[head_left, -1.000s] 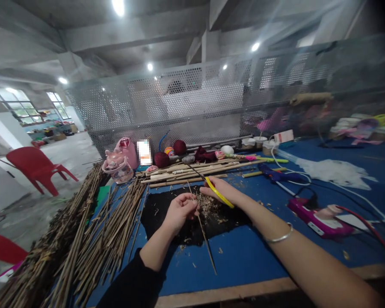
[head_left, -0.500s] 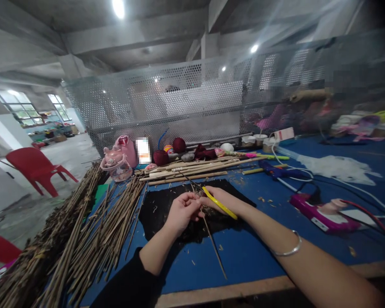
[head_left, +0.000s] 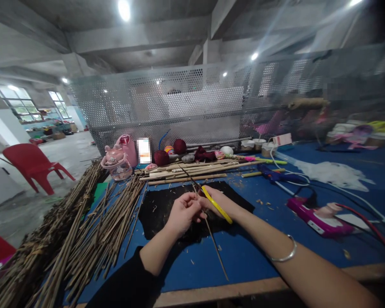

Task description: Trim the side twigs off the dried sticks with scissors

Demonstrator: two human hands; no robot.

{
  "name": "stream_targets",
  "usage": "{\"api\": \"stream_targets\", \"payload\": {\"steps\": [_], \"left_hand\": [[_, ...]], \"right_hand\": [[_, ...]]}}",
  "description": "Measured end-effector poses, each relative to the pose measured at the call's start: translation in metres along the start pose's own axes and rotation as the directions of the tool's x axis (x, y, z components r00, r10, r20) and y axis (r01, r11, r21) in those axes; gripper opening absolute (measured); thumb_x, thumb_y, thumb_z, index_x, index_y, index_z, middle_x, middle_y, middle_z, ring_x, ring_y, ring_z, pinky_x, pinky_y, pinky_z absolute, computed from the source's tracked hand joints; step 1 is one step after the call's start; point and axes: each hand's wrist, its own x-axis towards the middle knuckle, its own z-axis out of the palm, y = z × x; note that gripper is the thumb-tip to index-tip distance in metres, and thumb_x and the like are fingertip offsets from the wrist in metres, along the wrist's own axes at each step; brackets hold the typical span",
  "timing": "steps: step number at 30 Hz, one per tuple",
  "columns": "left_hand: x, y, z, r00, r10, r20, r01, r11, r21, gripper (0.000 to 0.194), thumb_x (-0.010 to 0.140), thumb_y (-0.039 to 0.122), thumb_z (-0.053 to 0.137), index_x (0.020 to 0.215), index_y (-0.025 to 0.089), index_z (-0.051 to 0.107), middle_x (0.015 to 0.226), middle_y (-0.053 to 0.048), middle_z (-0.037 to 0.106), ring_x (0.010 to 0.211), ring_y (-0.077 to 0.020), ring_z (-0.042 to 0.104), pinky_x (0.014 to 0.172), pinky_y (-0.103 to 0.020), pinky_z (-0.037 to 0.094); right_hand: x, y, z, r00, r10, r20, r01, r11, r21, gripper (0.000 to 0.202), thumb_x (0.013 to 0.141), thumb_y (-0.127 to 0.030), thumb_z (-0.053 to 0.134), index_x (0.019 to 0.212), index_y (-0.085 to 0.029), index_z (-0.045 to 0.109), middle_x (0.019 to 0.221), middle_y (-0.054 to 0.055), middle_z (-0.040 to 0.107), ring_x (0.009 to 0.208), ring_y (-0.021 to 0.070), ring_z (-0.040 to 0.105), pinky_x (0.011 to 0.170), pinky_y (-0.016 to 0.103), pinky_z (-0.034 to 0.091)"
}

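My left hand (head_left: 185, 214) is closed, its thumb and fingers pinching a thin brown twig (head_left: 218, 256). The twig's lower end slants toward the table's front edge. Close against it, my right hand (head_left: 218, 201) is wrapped round a hand tool with a yellow handle (head_left: 223, 214). A slim dark part reaches up and left from that hand; whether it is a blade or jaw I cannot tell. Both hands are over a black cloth (head_left: 157, 214) strewn with small shavings. My fingers hide the spot where tool and twig come together.
Many loose twigs (head_left: 105, 231) and a thick bundle (head_left: 48, 231) lie at the left. Peeled sticks (head_left: 192, 174), dark red yarn balls (head_left: 161, 158) and a pink jug (head_left: 127, 149) line the back. On the right are a glue gun (head_left: 271, 173) and a purple power strip (head_left: 319, 220) with cords.
The view has shifted slightly. Both hands keep nearly the same place and grip, and the yellow handle has tipped a little toward the left.
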Motion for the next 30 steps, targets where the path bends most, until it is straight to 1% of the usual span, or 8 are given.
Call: {"api": "stream_targets", "payload": {"steps": [6, 12, 15, 18, 21, 25, 30], "left_hand": [[-0.002, 0.003, 0.003, 1.000, 0.021, 0.005, -0.021, 1.000, 0.005, 0.036, 0.063, 0.041, 0.065, 0.080, 0.014, 0.051, 0.056, 0.001, 0.055, 0.046, -0.0090, 0.055, 0.040, -0.016, 0.037], [-0.002, 0.003, 0.002, 0.999, 0.045, 0.024, -0.046, 0.999, 0.009, 0.032, 0.066, 0.039, 0.063, 0.080, 0.013, 0.053, 0.059, 0.001, 0.056, 0.046, -0.0082, 0.055, 0.038, -0.015, 0.035], [-0.002, 0.003, 0.002, 0.999, 0.049, 0.013, -0.049, 0.999, 0.007, 0.031, 0.066, 0.039, 0.063, 0.080, 0.013, 0.053, 0.059, 0.001, 0.056, 0.046, -0.0082, 0.054, 0.039, -0.016, 0.035], [-0.003, 0.003, 0.001, 0.999, 0.050, 0.004, -0.050, 0.999, -0.001, 0.033, 0.064, 0.040, 0.064, 0.080, 0.013, 0.054, 0.058, 0.001, 0.056, 0.046, -0.0087, 0.055, 0.039, -0.016, 0.035], [-0.003, 0.002, 0.000, 0.998, 0.059, 0.008, -0.059, 0.998, -0.010, 0.034, 0.064, 0.041, 0.064, 0.081, 0.013, 0.054, 0.058, 0.001, 0.056, 0.046, -0.0087, 0.054, 0.039, -0.017, 0.036], [-0.001, 0.001, -0.002, 0.998, 0.058, -0.006, -0.058, 0.998, 0.003, 0.033, 0.065, 0.040, 0.064, 0.079, 0.014, 0.053, 0.056, 0.002, 0.055, 0.045, -0.0083, 0.054, 0.039, -0.016, 0.036], [-0.001, 0.002, -0.003, 0.997, 0.071, -0.010, -0.071, 0.997, -0.005, 0.030, 0.066, 0.038, 0.064, 0.079, 0.014, 0.052, 0.056, 0.001, 0.056, 0.045, -0.0081, 0.054, 0.039, -0.016, 0.036]], "right_hand": [[-0.003, -0.003, -0.005, 0.995, -0.074, 0.074, 0.069, 0.995, 0.065, 0.063, 0.068, -0.074, 0.032, 0.081, -0.015, 0.047, 0.069, 0.003, 0.055, 0.061, 0.0134, 0.050, 0.055, 0.024, 0.040], [-0.003, -0.006, -0.006, 0.992, -0.101, 0.081, 0.098, 0.994, 0.046, 0.067, 0.067, -0.077, 0.024, 0.075, -0.014, 0.047, 0.066, 0.003, 0.053, 0.060, 0.0135, 0.049, 0.055, 0.024, 0.040], [-0.002, -0.005, -0.006, 0.989, -0.118, 0.094, 0.114, 0.992, 0.045, 0.068, 0.068, -0.076, 0.023, 0.073, -0.013, 0.048, 0.065, 0.004, 0.053, 0.060, 0.0137, 0.049, 0.055, 0.024, 0.040], [-0.003, -0.004, -0.007, 0.982, -0.141, 0.123, 0.132, 0.988, 0.082, 0.066, 0.071, -0.073, 0.023, 0.073, -0.013, 0.050, 0.065, 0.004, 0.055, 0.060, 0.0138, 0.050, 0.055, 0.023, 0.040], [-0.003, -0.005, -0.007, 0.982, -0.138, 0.132, 0.121, 0.984, 0.128, 0.063, 0.074, -0.070, 0.025, 0.073, -0.013, 0.051, 0.065, 0.003, 0.057, 0.059, 0.0137, 0.052, 0.055, 0.023, 0.040], [-0.004, -0.008, -0.005, 0.991, -0.078, 0.113, 0.062, 0.989, 0.137, 0.060, 0.075, -0.068, 0.028, 0.072, -0.013, 0.052, 0.062, 0.003, 0.057, 0.058, 0.0138, 0.052, 0.054, 0.023, 0.040], [-0.004, -0.011, -0.002, 0.990, -0.060, 0.131, 0.030, 0.975, 0.222, 0.056, 0.078, -0.064, 0.030, 0.070, -0.013, 0.052, 0.060, 0.003, 0.058, 0.056, 0.0134, 0.053, 0.054, 0.023, 0.040]]}}
